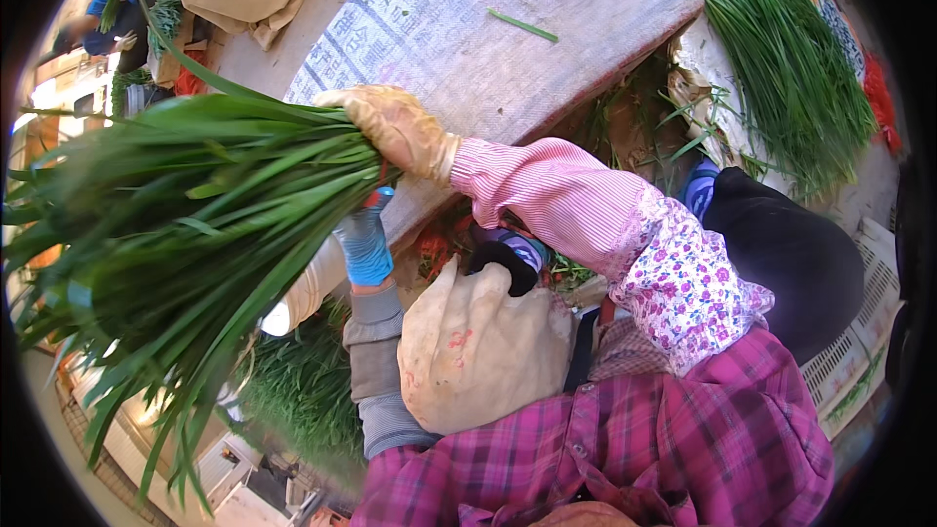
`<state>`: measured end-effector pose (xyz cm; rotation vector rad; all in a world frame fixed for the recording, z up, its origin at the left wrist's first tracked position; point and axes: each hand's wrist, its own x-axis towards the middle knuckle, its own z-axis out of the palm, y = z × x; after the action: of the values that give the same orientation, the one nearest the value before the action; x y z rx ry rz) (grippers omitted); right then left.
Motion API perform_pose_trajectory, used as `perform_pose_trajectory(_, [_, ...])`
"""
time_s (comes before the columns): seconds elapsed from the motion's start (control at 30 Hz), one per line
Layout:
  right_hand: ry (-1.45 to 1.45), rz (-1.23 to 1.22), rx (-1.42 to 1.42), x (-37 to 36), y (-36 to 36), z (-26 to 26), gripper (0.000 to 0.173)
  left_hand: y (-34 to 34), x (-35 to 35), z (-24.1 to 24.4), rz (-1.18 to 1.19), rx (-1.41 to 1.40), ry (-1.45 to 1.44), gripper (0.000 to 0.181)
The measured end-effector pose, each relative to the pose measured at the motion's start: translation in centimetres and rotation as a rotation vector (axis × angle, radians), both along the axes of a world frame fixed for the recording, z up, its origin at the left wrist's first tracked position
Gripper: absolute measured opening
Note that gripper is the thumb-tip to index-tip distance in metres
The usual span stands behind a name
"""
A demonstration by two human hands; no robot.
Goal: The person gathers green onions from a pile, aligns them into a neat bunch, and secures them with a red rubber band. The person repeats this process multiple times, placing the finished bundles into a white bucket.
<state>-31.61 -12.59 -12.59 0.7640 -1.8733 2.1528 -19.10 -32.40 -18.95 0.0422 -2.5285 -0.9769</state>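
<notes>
A large bunch of leafy greens, apparently garlic chives point(219, 190), fans out to the left in front of me. My right hand point(399, 128), in a yellowed glove, is closed around its gathered end. Below it, my left hand point(366, 234) in a blue glove grips the bunch from underneath, its fingers mostly hidden by the leaves. A bit of red tie point(383, 172) shows at the stems between my hands. Under my right hand lies a printed woven sack point(468, 58), spread over a flat surface, with one loose green leaf point(523, 25) on it.
Another pile of chives point(790, 73) rests on white sacking at the right. More greens point(300, 388) lie below left, near a white bucket point(311, 293). White plastic crates point(856, 344) stand at the right. A person in blue point(102, 11) is at the far upper left.
</notes>
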Motion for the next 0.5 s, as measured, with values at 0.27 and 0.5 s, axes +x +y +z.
perform_pose_trajectory(0.27, [0.035, 0.025, -0.032, -2.1, 0.5, -2.5, 0.035, 1.9, 0.7, 1.7, -0.106, 0.636, -0.329, 0.056])
perform_pose_trajectory(0.5, [-0.220, 0.268, -0.205, -0.4, 1.3, -1.0, 0.052, 5.5, -1.9, 2.1, -0.077, 0.462, -0.077, 0.051])
